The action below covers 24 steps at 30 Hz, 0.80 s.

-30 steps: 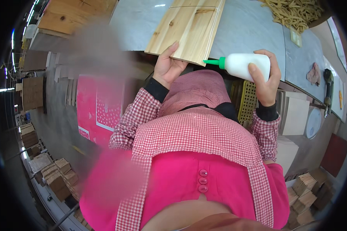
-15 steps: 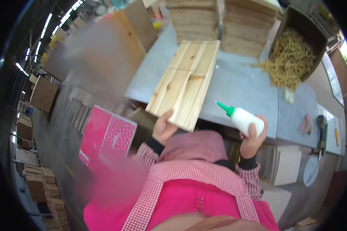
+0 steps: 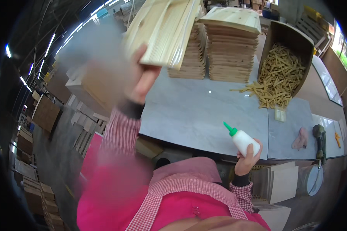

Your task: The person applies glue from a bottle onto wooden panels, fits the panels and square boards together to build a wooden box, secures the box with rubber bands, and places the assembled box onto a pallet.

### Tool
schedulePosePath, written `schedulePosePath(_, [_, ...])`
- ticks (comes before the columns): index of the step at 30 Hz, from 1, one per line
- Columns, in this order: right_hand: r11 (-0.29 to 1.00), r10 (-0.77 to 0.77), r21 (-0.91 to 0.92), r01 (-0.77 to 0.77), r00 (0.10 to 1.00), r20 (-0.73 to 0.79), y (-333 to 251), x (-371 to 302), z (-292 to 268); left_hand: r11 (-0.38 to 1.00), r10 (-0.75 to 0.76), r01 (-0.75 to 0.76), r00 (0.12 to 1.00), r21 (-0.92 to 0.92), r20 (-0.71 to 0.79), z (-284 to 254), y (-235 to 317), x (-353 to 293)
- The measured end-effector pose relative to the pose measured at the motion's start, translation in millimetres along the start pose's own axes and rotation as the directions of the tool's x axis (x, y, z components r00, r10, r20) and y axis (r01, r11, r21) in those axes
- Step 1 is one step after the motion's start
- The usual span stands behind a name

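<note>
A pale wooden panel (image 3: 162, 32) is raised at the top of the view, over the left stack on the table. My left hand (image 3: 144, 79) grips its near edge, with the fingers underneath; a smear hides part of the wrist's left side. In my right hand (image 3: 249, 157) is a white squeeze bottle (image 3: 244, 142) with a green nozzle (image 3: 230, 128) tilted up and to the left. That hand is closed round the bottle's lower part, just above the table's near edge.
Stacked wooden panels (image 3: 232, 54) stand on the grey table (image 3: 189, 107). At the right, an open box (image 3: 306, 42) spills yellowish strips (image 3: 279, 73). Beyond lie a pink cloth (image 3: 300, 138), a dark air tool (image 3: 319, 142) and an orange-handled tool (image 3: 337, 139).
My left hand has lifted the panel up and away, from near my lap to beside the stacks. The right hand still holds the bottle, and the view has tilted upward.
</note>
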State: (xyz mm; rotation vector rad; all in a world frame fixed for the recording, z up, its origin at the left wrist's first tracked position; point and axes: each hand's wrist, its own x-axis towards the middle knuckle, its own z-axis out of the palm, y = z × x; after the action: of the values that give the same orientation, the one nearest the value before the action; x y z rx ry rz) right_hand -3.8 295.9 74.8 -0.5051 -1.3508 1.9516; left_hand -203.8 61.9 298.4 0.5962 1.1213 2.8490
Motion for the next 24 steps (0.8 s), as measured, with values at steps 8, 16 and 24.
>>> schedulePosePath(8, [0.999, -0.031, 0.025, 0.034, 0.995, -0.093, 10, 5, -15, 0.993, -0.099, 0.096, 0.995, -0.066, -0.033, -69, -9, -82])
schedulePosePath(16, [0.999, 0.005, 0.036, -0.004, 0.999, -0.040, 15, 25, 1, 0.969, -0.241, 0.239, 0.830, -0.070, -0.504, -213, -33, -223])
schedulePosePath(24, [0.995, 0.006, 0.098, 0.002, 0.997, -0.082, 19, 36, 11, 0.723, -0.591, 0.675, 0.494, -0.148, -0.638, -326, 5, -214])
